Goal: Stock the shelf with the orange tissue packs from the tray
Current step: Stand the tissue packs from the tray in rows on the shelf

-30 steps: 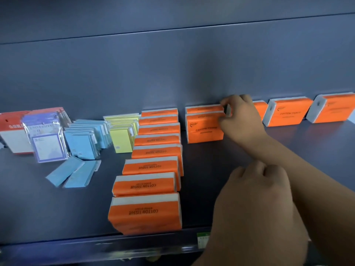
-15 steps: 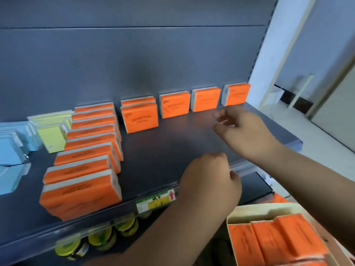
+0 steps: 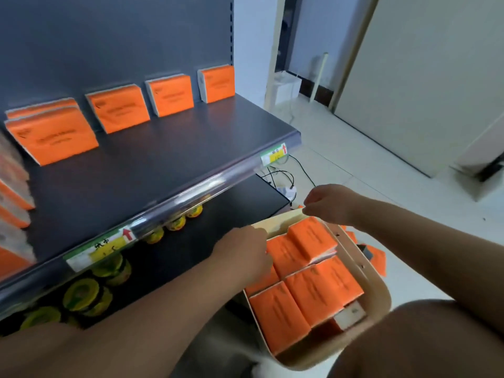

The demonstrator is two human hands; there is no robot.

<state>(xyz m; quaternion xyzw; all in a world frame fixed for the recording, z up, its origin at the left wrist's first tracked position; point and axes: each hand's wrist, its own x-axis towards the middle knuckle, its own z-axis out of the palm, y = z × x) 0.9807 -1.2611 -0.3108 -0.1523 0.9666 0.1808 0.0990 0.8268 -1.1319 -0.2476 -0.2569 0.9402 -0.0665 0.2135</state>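
Observation:
A beige tray at lower right holds several orange tissue packs, one raised at its far end. My left hand reaches over the tray's left rim onto a pack; its fingers are hidden beneath it. My right hand hovers over the tray's far rim, fingers loosely curled, holding nothing. On the dark shelf orange packs lean against the back panel: a doubled pair, then single ones. More packs show blurred at the left edge.
Yellow-lidded jars line the lower shelf under the price rail with its labels. Cables lie on the white floor beside the shelf end. More orange packs lie beyond the tray. My knee fills the lower right corner.
Both hands have left the shelf and dropped to the tray. My view has swung right and down, so the tray is now in full sight.

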